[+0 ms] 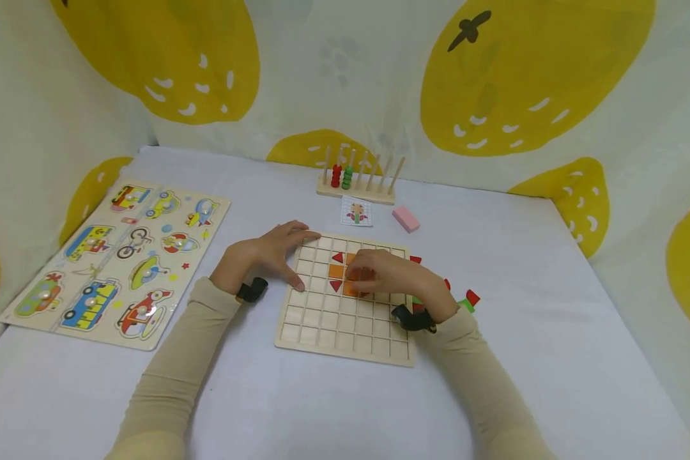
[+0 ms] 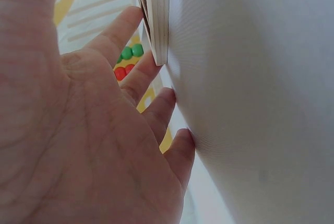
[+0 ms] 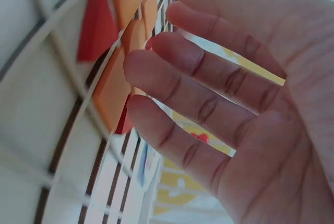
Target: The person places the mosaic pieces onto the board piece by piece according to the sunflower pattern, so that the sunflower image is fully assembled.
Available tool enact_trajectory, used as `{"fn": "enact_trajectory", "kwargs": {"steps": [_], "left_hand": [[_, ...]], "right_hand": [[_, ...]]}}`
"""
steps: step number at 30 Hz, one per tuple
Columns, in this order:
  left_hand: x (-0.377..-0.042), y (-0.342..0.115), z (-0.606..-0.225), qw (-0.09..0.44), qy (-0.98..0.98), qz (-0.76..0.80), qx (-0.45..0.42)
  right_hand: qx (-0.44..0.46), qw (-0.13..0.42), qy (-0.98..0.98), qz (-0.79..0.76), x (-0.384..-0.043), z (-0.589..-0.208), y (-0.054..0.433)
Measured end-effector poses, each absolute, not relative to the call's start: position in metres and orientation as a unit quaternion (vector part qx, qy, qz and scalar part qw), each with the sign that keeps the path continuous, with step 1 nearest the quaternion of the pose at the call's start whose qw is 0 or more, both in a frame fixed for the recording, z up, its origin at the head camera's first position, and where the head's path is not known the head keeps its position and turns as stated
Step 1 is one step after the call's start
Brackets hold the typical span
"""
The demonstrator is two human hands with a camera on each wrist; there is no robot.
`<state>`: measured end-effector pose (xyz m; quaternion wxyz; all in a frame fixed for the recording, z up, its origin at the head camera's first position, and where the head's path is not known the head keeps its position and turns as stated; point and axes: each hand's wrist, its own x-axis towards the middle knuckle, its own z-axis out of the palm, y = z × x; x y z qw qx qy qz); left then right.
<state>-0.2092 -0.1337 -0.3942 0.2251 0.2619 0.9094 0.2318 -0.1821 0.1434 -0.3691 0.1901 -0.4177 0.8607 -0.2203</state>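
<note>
A wooden grid board (image 1: 322, 335) lies flat on the white table, with orange square tiles (image 1: 337, 271) and red triangular tiles (image 1: 335, 285) set in its upper middle cells. My left hand (image 1: 267, 249) is spread at the board's left edge, thumb and index finger touching it. In the left wrist view, other fingers of that hand (image 2: 115, 114) reach down beside the board's edge (image 2: 160, 20). Over the tiles is my right hand (image 1: 388, 275), partly hiding them. The right wrist view shows its fingertips (image 3: 143, 67) right at an orange tile (image 3: 112, 88), loosely bent with no piece gripped.
Red and green pieces (image 1: 470, 300) lie right of the board, partly behind my right wrist. Beyond the board are a pattern card (image 1: 356, 212), a pink block (image 1: 406, 218) and a peg stand (image 1: 356, 191) with red and green beads. A vehicle puzzle board (image 1: 115, 255) lies left.
</note>
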Motion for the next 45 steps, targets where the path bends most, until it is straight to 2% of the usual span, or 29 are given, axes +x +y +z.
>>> {"fn": "enact_trajectory", "kwargs": {"steps": [16,22,30,35,39,45], "left_hand": [[-0.209,-0.135,-0.396,0.222,0.906,0.239,0.270],[-0.209,-0.135,-0.394,0.224,0.907,0.238,0.264],[-0.209,-0.135,-0.395,0.219,0.907,0.239,0.270],[-0.209,-0.135,-0.395,0.220,0.905,0.244,0.270],[-0.208,-0.134,-0.394,0.224,0.904,0.245,0.268],[-0.208,-0.134,-0.394,0.223,0.907,0.242,0.264]], "right_hand": [[-0.355,0.173,0.884,-0.251,-0.174,-0.365,0.202],[-0.312,0.198,0.895,-0.249,-0.177,-0.359,0.221],[-0.261,0.272,0.888,-0.264,-0.180,-0.365,0.238],[-0.241,0.298,0.885,-0.264,-0.181,-0.368,0.241],[-0.223,0.293,0.889,-0.274,-0.182,-0.371,0.244],[-0.232,0.242,0.905,-0.262,-0.184,-0.371,0.250]]}}
